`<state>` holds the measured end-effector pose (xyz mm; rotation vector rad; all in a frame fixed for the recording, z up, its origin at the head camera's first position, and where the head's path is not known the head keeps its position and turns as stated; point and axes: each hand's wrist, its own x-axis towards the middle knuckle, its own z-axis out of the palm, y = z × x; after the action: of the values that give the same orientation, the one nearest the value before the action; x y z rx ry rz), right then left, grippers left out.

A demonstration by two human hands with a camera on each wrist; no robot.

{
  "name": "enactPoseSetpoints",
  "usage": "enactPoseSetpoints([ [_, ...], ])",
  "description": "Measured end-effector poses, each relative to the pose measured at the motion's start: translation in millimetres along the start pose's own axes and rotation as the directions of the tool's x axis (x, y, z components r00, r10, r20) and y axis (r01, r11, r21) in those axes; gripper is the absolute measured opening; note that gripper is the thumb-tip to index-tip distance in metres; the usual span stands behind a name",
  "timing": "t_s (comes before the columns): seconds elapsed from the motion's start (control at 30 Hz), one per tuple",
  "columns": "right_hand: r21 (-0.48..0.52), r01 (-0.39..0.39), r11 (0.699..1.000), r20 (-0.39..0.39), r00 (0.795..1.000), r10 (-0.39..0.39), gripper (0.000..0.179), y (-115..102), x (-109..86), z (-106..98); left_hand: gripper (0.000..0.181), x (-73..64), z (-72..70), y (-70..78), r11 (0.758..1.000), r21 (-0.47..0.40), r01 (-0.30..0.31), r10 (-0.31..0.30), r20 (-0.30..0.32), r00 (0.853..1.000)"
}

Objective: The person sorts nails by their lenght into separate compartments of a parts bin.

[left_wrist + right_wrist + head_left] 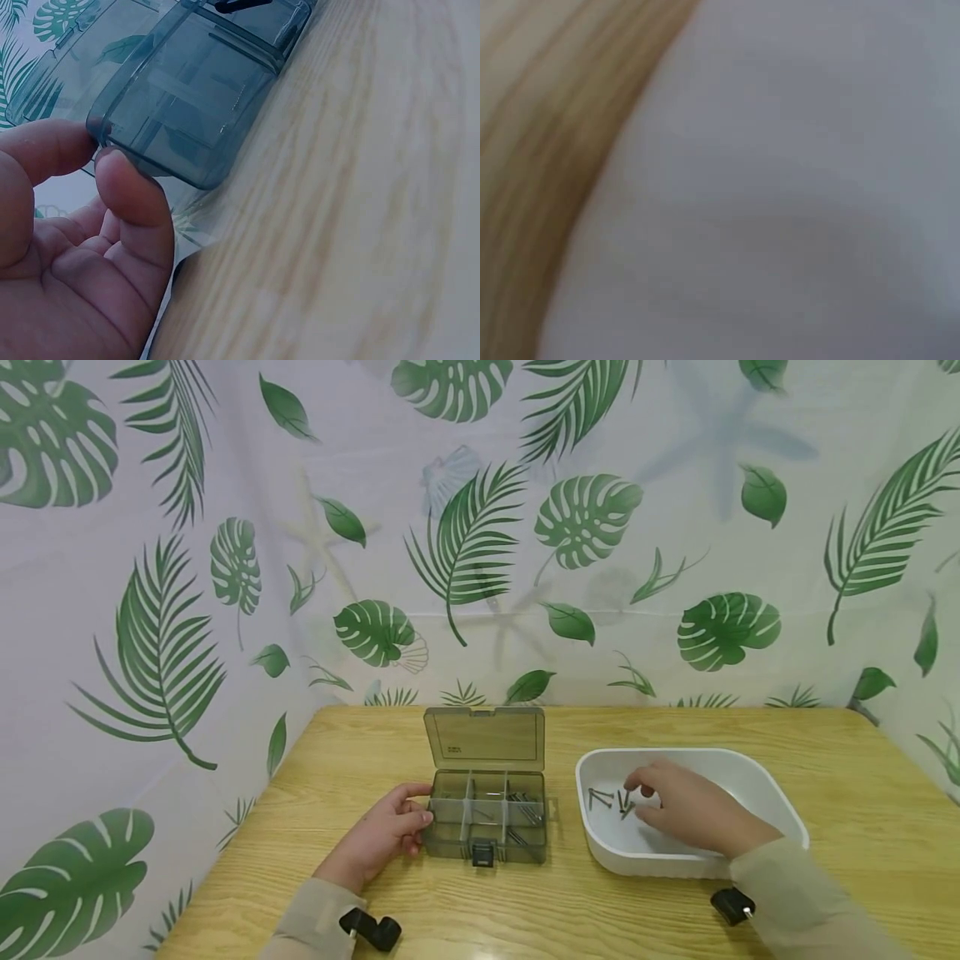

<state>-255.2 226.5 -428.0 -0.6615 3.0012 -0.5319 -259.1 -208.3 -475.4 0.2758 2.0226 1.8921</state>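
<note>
A smoky translucent compartment box [450,850] stands on the table with its lid [487,739] raised at the back. My left hand [382,835] holds the box's left side, the thumb and fingers pinching its corner in the left wrist view. Several screws [525,810] lie in the right-hand compartments. Over the white tray [780,793], my right hand [686,806] reaches in with bent fingers and a gap between thumb and forefinger. Beside its fingertips lie several small dark screws [600,797]. The right wrist view has only the blurred tray wall [765,180] and wood.
Both things stand on a light wooden table [510,910], the tray to the right of the box. A leaf-print cloth [480,568] hangs behind and along the sides. A dark latch [483,855] is on the box's front.
</note>
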Motion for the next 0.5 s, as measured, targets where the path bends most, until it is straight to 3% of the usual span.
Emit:
enactPoseSetpoints([
  [0.23,0.008,-0.054,0.999,0.109,0.993,0.053,0.036,13,-1.9,8,0.053,-0.4,1.0,-0.7,1.000,0.002,0.006,-0.006,-0.008,1.000],
  [0.4,0.001,-0.064,0.998,0.120,0.991,0.063,0.036,14,-2.5,12,0.053,-0.5,1.3,-0.8,1.000,-0.001,0.011,-0.011,-0.011,1.000],
  [0.5,0.005,-0.048,0.999,0.111,0.993,0.048,0.025,15,-2.8,13,0.053,-0.2,1.3,0.1,1.000,0.000,0.009,-0.009,-0.011,1.000],
])
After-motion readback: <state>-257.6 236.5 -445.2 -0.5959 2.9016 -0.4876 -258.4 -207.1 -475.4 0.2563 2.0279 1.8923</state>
